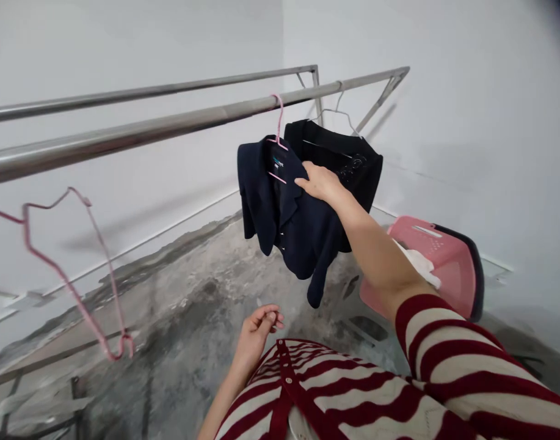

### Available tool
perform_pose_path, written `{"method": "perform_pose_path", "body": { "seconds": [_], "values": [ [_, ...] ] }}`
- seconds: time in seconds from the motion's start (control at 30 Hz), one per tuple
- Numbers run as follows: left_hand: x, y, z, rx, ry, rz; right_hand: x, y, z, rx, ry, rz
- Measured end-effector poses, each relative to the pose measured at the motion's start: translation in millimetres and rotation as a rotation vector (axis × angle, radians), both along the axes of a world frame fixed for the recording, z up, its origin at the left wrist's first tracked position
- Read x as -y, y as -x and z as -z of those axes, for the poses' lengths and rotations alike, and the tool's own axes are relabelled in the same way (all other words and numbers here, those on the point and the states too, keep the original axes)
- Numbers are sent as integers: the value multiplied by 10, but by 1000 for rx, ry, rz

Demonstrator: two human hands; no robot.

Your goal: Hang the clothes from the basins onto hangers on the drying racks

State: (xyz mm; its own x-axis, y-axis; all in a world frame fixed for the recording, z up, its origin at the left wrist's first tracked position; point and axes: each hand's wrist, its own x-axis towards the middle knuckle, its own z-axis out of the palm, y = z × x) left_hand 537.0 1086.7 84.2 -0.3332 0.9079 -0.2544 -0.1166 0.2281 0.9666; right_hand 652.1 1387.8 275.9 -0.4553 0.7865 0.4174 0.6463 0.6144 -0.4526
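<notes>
A dark navy jacket (289,226) hangs from a pink wire hanger (278,119) hooked over the front steel rail (124,137). My right hand (320,183) lies against the jacket's upper front, fingers stretched towards the lapel. Behind it, a black garment with buttons (334,143) hangs on a grey wire hanger (339,110). My left hand (256,333) is low, in front of my red-and-cream striped top (344,391). Its fingers curl together, and nothing shows in them. A second pink wire hanger (73,299) is at the left, apart from both hands.
A second steel rail (124,91) runs behind the front one, against white walls. A pink plastic basket (449,256) holding white cloth (419,263) sits on the stained concrete floor (192,305) at right. A low bar (55,357) crosses the lower left.
</notes>
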Motion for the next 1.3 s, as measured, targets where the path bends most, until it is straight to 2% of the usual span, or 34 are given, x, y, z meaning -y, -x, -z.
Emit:
{"method": "perform_pose_path", "body": {
  "seconds": [0.1, 0.23, 0.3, 0.47, 0.53, 0.6, 0.67, 0.77, 0.83, 0.93, 1.0, 1.1, 1.2, 1.27, 1.3],
  "values": [
    [128, 150, 31, 5, -11, -72, -78, 164, 7, -56, 17, 9],
    [185, 332, 39, 12, -10, -118, 37, 150, 64, -204, -18, 83],
    [142, 371, 7, -6, -19, -99, 102, 140, 33, -253, -30, 89],
    [-107, 391, -111, -74, -91, 16, 211, 70, -180, -321, -124, 123],
    [-236, 423, -156, -128, -162, 2, 342, -45, -204, -329, -147, 132],
    [-385, 464, -212, -206, -256, -74, 567, -195, -139, -327, -136, 124],
    [-564, 481, -292, -335, -356, -178, 862, -342, -3, -315, -102, 102],
    [-897, 425, -454, -699, -472, -289, 1327, -505, 234, -267, -44, 59],
    [-1131, 378, -559, -925, -441, -347, 1568, -591, 358, -226, 23, 18],
    [-1375, 453, -664, -1056, -282, -458, 1731, -760, 480, -178, 111, -33],
    [-1410, 657, -701, -1066, -221, -449, 1715, -921, 542, -100, 109, -25],
    [-1306, 1113, -752, -955, -193, -386, 1615, -1194, 626, 100, 105, -38],
    [-1148, 1495, -811, -839, -196, -305, 1526, -1419, 696, 171, 181, -274],
    [-1057, 1585, -831, -772, -227, -177, 1473, -1508, 741, 88, 251, -417],
    [-1017, 1569, -829, -736, -243, -110, 1445, -1524, 767, 7, 284, -432]
  ]
}}
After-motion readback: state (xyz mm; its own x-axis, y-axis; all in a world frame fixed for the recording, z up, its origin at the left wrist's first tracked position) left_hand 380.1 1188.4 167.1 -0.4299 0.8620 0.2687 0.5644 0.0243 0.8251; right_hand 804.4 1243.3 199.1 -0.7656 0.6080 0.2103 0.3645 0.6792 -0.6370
